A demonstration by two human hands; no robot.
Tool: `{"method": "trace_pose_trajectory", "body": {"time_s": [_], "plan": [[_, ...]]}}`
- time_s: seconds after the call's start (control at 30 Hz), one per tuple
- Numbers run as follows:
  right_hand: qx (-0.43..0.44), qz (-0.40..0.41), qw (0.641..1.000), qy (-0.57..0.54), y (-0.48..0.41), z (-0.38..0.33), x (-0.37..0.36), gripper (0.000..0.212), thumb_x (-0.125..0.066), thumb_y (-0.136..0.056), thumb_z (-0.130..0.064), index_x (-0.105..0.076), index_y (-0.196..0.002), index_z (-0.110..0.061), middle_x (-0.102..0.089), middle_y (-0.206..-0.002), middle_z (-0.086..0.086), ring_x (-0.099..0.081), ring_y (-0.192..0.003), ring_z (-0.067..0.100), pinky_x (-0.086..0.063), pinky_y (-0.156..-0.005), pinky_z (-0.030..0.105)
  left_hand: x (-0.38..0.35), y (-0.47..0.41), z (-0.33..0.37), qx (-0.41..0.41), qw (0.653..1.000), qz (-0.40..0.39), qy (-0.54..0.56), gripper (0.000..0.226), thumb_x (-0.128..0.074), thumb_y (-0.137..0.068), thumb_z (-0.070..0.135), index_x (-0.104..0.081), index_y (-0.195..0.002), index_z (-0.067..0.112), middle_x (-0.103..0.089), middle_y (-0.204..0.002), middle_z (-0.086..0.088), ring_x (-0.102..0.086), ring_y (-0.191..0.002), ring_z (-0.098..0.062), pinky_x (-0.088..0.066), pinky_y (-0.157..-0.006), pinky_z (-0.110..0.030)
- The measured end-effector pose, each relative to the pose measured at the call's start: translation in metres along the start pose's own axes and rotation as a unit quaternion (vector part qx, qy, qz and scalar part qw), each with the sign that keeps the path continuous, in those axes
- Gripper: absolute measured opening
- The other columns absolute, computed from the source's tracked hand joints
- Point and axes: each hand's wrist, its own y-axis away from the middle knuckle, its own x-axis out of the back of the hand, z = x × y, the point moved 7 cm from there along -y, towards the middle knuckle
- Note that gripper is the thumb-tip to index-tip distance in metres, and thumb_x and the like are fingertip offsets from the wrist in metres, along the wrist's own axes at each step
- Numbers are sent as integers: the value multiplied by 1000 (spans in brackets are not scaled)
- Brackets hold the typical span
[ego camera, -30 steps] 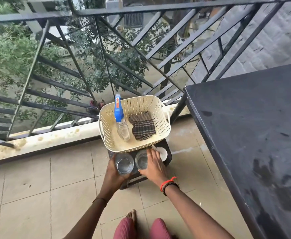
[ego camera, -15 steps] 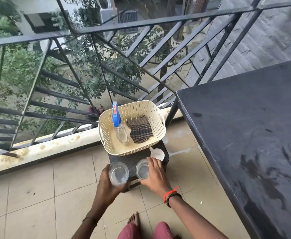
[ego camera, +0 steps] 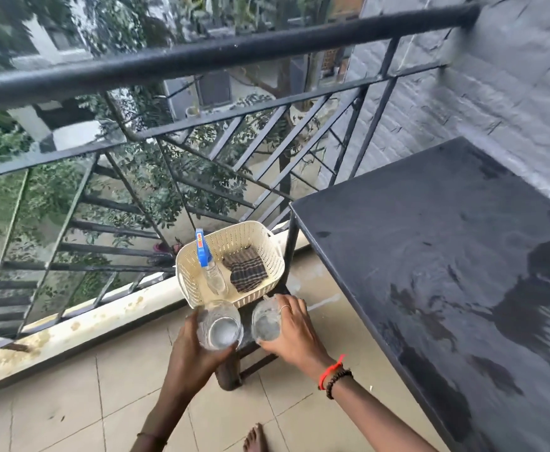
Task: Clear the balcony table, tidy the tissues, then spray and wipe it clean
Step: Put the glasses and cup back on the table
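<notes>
Head view shows both hands low over the stool (ego camera: 231, 370), each grasping one clear drinking glass. The left hand (ego camera: 192, 350) wraps the left glass (ego camera: 220, 329) from the outer side. The fingers (ego camera: 286, 305) of the right hand (ego camera: 295, 334) curl round the right glass (ego camera: 265, 322). Both glasses are upright, long axis vertical, mouths toward the camera, just beside each other and not touching.

The counter (ego camera: 430, 256) lies to the right of both hands and higher than the glasses. The right hand is the nearer of the two. The counter top carries wet streaks and no objects in the visible part. If the glasses are to go onto it, which is a judgement only, they must travel up and to the right, with the right glass leading.

The spray bottle (ego camera: 206, 262) and the checked cloth (ego camera: 246, 272) lie in the basket (ego camera: 185, 272) on the stool, directly beyond the glasses.

Compared with the frame one second ago, the glasses appear lifted clear of the stool top, where they stood before. The viewpoint is higher, and more of the counter is in view. The small white cup seen earlier beside the right hand is now hidden behind that hand. The grip of each hand is unchanged.
</notes>
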Motion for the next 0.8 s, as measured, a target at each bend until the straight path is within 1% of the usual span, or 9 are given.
{"method": "trace_pose_trajectory", "body": {"time_s": [0.1,0.17,0.27,0.37,0.43,0.53,0.67,0.7,0.8], "plan": [[-8,34,999,-9,8,-9,41,93,-76,-70,-45,-28,-142,-9,-37,-136,5,-29,-126,17,-29,-110,24,5,-8,42,-20,1000,-8,19,100,-89,-56,38,-37,-139,16,-58,-123,-1,-54,-111,-14,-41,-89,-27],[-5,64,998,-9,11,-13,66,92,-75,-69,-46,-30,-141,-9,-38,-134,4,-31,-124,18,-29,-110,26,7,-16,69,-28,999,-9,34,108,-83,-50,50,-33,-139,15,-57,-123,-3,-53,-112,-15,-41,-92,-28],[-22,98,995,-6,15,-11,107,93,-77,-67,-45,-32,-140,-9,-39,-134,4,-31,-124,19,-28,-110,27,6,-32,111,-58,998,-14,37,107,-73,-47,63,-36,-134,13,-58,-123,-7,-55,-116,-21,-43,-97,-33],[-48,132,990,8,23,-4,144,95,-77,-65,-46,-34,-140,-7,-43,-132,6,-35,-120,22,-30,-106,29,-4,-41,153,-95,993,-33,53,100,-72,-47,62,-40,-129,13,-57,-120,-5,-54,-112,-19,-42,-96,-32],[-74,161,984,13,36,10,173,94,-76,-66,-47,-34,-140,-7,-43,-131,6,-35,-119,23,-30,-105,28,-19,-42,193,-128,987,-61,71,94,-73,-48,60,-41,-126,20,-56,-117,2,-53,-108,-11,-40,-92,-27],[-108,178,978,17,53,32,207,95,-75,-67,-48,-32,-142,-8,-41,-132,4,-33,-122,21,-29,-106,27,-43,-43,237,-165,978,-87,94,89,-80,-51,51,-42,-126,22,-57,-114,6,-55,-105,-8,-40,-88,-22],[-158,230,960,30,88,78,258,93,-75,-64,-48,-36,-140,-10,-43,-130,2,-35,-121,21,-30,-105,26,-94,-34,300,-213,963,-135,97,85,-79,-47,54,-42,-119,31,-57,-109,14,-55,-100,-4,-39,-81,-10],[-173,237,955,33,98,90,269,92,-74,-64,-47,-36,-139,-10,-43,-130,2,-35,-121,21,-30,-105,26,-108,-30,313,-218,960,-152,93,85,-80,-47,52,-42,-120,32,-58,-111,12,-56,-101,-5,-39,-82,-11],[-220,253,942,30,129,129,299,93,-73,-65,-48,-35,-140,-11,-42,-130,1,-34,-122,20,-28,-106,24,-156,-19,343,-218,953,-192,81,86,-84,-49,48,-43,-122,29,-59,-115,8,-56,-104,-10,-39,-86,-21]]}}
